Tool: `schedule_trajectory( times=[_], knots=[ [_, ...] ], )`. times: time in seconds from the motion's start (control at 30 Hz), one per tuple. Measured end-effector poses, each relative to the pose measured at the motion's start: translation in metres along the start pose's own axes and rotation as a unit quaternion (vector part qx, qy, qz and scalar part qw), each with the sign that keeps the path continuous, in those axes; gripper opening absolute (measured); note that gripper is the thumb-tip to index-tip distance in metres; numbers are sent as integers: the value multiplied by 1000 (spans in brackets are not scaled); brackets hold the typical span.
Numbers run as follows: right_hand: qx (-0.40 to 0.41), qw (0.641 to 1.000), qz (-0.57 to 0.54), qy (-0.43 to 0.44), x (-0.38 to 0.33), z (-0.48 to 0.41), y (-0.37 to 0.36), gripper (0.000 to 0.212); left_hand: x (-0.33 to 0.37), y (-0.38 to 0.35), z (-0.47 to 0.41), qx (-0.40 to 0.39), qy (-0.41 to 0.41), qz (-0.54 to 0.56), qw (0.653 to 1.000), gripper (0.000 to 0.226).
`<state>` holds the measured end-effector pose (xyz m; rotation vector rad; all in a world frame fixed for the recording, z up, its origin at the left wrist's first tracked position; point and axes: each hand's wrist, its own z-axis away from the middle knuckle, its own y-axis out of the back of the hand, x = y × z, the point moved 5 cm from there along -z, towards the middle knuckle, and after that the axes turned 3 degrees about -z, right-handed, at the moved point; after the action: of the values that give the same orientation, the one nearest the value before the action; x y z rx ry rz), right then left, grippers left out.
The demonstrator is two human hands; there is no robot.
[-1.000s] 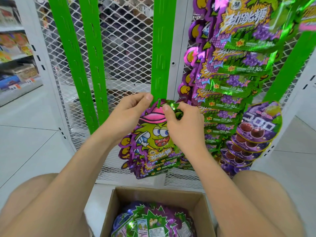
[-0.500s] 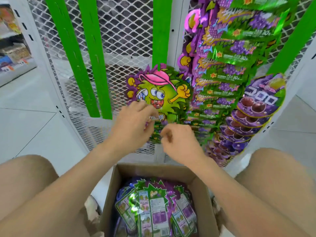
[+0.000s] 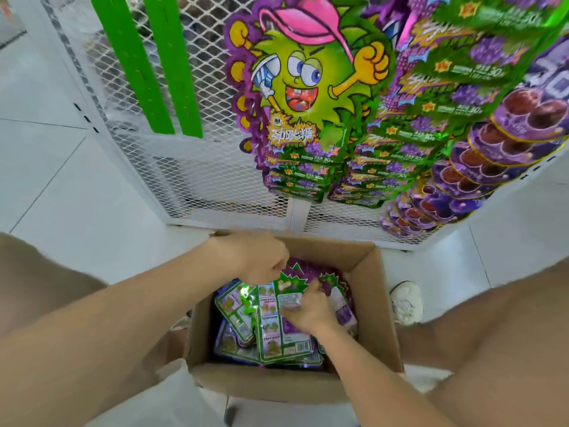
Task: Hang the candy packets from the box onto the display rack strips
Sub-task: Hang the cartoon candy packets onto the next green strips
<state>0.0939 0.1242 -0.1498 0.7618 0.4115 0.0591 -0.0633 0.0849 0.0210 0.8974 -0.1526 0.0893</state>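
The fingers of your right hand curl round the top edge of a shiny green-and-purple foil candy packet, which lies back-side up on the heap inside the brown cardboard box. Your left hand hovers just beside it with fingers curled; I cannot tell whether they pinch anything. Above, a stack of cartoon-faced packets hangs on the white mesh display rack. Two flat green plastic strips hang bare, and the box holds many packets, so I'd judge you partway through.
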Motion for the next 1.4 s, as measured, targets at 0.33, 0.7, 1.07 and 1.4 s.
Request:
schedule_trajectory(
  times=[0.33,0.7,1.07,1.4],
  knots=[
    [68,981,-172,60,-20,-11,32,75,-18,-13,-3,-12,105,80,991,26],
    [179,899,94,388,-106,109,113,35,-13,25,28,189,231,634,714,20],
    [327,874,-57,354,-131,144,227,30,-22,91,58,276,126,274,913,24],
    [301,865,-95,390,-182,169,305,26,-8,154,124,571,32,256,779,18]
  ],
)
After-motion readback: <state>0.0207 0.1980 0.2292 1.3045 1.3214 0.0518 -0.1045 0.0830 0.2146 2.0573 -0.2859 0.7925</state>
